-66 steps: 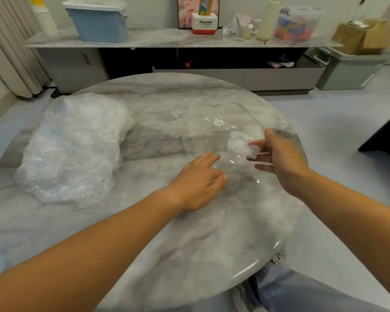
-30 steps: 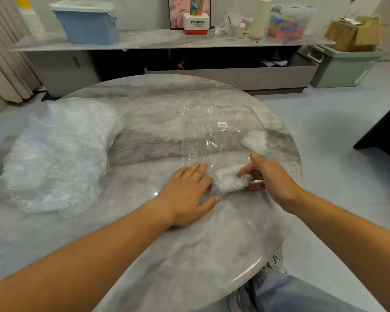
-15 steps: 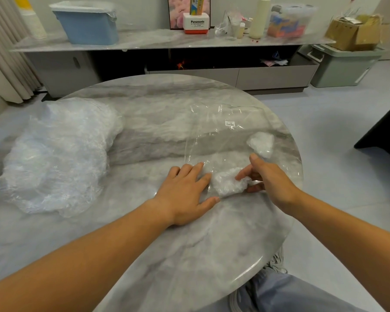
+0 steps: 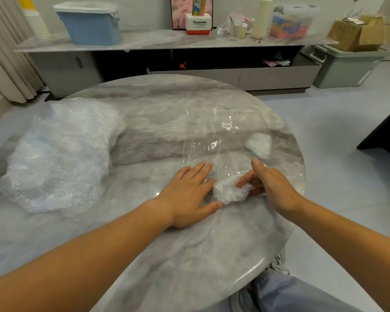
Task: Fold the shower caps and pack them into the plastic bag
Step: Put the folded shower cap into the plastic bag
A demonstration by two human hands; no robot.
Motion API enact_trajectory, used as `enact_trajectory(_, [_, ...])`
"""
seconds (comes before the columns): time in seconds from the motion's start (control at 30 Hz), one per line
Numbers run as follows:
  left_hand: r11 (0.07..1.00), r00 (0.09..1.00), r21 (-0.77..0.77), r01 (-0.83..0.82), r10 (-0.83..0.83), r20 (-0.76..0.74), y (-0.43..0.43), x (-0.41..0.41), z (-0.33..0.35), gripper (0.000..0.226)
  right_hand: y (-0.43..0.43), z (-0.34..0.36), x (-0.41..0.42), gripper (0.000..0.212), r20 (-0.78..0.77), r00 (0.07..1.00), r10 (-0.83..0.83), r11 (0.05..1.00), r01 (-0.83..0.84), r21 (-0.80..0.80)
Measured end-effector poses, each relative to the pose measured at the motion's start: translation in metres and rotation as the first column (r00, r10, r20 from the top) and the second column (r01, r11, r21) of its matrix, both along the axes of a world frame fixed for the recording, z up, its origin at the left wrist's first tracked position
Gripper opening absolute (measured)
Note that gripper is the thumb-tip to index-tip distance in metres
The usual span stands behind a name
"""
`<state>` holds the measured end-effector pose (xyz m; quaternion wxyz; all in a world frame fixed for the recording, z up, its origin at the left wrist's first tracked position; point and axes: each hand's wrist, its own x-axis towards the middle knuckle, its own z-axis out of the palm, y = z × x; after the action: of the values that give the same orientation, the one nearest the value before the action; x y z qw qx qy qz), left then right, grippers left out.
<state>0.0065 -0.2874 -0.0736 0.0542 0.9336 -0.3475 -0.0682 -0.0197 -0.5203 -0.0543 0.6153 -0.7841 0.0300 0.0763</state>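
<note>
A clear plastic bag [image 4: 221, 136] with a small white label lies flat on the right half of the round marble table [image 4: 158, 255]. One folded shower cap [image 4: 258, 145] sits inside it near the right edge. My left hand [image 4: 187, 194] lies flat with straight fingers on the bag's near edge. A second crumpled, folded shower cap [image 4: 229, 192] is at the bag's near opening, right beside my left thumb. My right hand [image 4: 269, 184] holds it with curled fingers, thumb raised. A big loose pile of clear shower caps [image 4: 59, 154] fills the table's left side.
The table's right rim [image 4: 302, 176] is close to my right wrist. Behind the table a low sideboard [image 4: 167, 41] carries a blue bin, boxes and bottles. A green crate [image 4: 345, 66] stands on the floor at the right. My knee shows below the table.
My right hand came back from the far cap inside the bag and now holds a second folded cap beside my left hand. Over the last half second both hands barely moved.
</note>
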Motion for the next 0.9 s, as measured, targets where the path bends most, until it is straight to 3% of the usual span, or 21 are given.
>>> enact_trajectory(0.17, [0.999, 1.0, 0.042, -0.01, 0.01, 0.015, -0.004, 0.0, 0.005, 0.071, 0.006, -0.004, -0.005, 0.074, 0.03, 0.999, 0.016, 1.0, -0.016, -0.02])
enact_trajectory(0.33, [0.999, 0.999, 0.02, -0.026, 0.027, -0.029, -0.006, -0.003, 0.007, 0.094, 0.009, -0.002, -0.007, 0.075, -0.002, 1.0, 0.024, 1.0, -0.024, 0.012])
enact_trajectory(0.43, [0.997, 0.992, -0.025, -0.073, 0.07, -0.104, -0.005, -0.004, 0.013, 0.104, 0.007, -0.001, -0.006, 0.077, -0.042, 0.998, -0.038, 0.998, 0.04, 0.04])
enact_trajectory(0.6, [0.995, 0.986, -0.044, -0.094, 0.087, -0.144, -0.004, -0.013, 0.015, 0.101, 0.005, 0.0, 0.0, 0.074, -0.186, 0.958, -0.217, 0.975, 0.222, 0.007])
enact_trajectory(0.73, [0.997, 0.988, -0.011, -0.08, 0.078, -0.132, -0.006, -0.016, 0.011, 0.092, 0.015, 0.009, 0.002, 0.071, -0.308, 0.911, -0.276, 0.904, 0.354, 0.24])
enact_trajectory(0.9, [0.999, 0.994, -0.002, -0.041, 0.041, -0.102, -0.007, -0.019, 0.009, 0.089, 0.016, 0.02, 0.005, 0.069, -0.391, 0.874, -0.287, 0.637, 0.479, 0.604])
